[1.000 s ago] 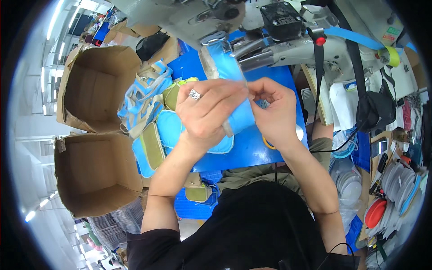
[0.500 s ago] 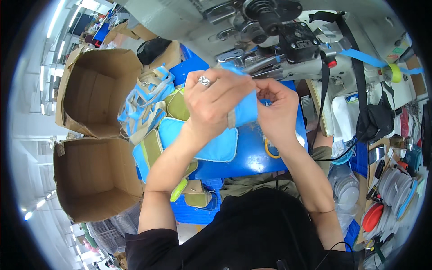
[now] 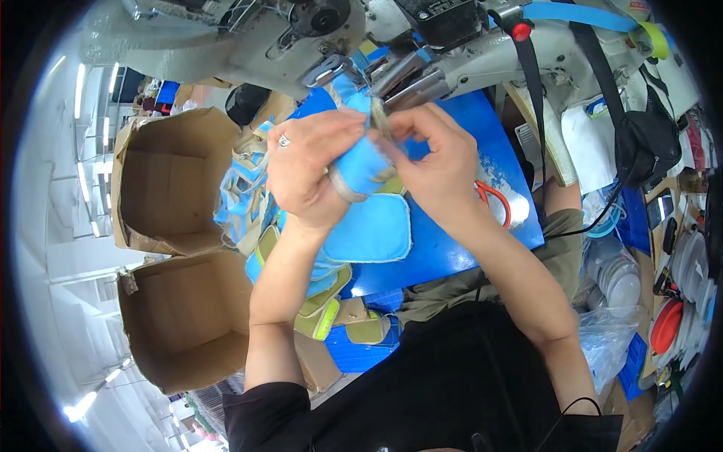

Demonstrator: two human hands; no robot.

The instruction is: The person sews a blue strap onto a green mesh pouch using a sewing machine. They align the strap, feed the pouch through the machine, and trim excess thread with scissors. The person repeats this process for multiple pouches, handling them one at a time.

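Observation:
Beneath the metal parts of a sewing machine [image 3: 410,79], both hands hold a small curved blue fabric piece [image 3: 358,167] edged with beige binding. My left hand [image 3: 310,162], with a ring on one finger, is closed over its left side. My right hand [image 3: 440,162] pinches its right edge, where the binding runs up toward the machine; motion blurs the fingertips. The piece's upper end lies close to the machine's folder, and whether it is under the presser foot is hidden. Just below the hands rests a flat blue padded panel [image 3: 370,232] with a pale edge.
Red-handled scissors [image 3: 497,205] lie on the blue table [image 3: 452,241] right of my hands. Blue and beige straps [image 3: 245,192] are heaped at the left, beside two open cardboard boxes [image 3: 177,188]. A black pouch [image 3: 648,147] hangs at the right. Tape rolls [image 3: 681,279] stand beyond.
The view has shifted. Both hands have turned the blue fabric piece, so its beige binding now shows between them. The scissors' handles have come into clearer sight.

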